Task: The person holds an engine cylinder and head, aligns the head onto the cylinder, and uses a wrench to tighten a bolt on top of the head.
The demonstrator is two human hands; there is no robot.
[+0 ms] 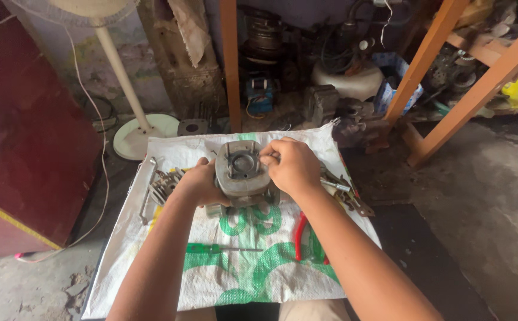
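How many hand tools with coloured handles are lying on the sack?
2: a green-handled screwdriver lying near the left forearm, and red-handled pliers beside the right forearm. More tools may be hidden in the metal pile behind the right hand.

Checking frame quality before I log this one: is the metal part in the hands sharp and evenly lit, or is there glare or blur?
Head view: the grey metal engine part is sharp and softly lit, without glare; left hand and right hand show no motion blur; the shelves behind sit in deep shadow; the orange frame legs splay outward toward the edges, which suggests wide-angle distortion.
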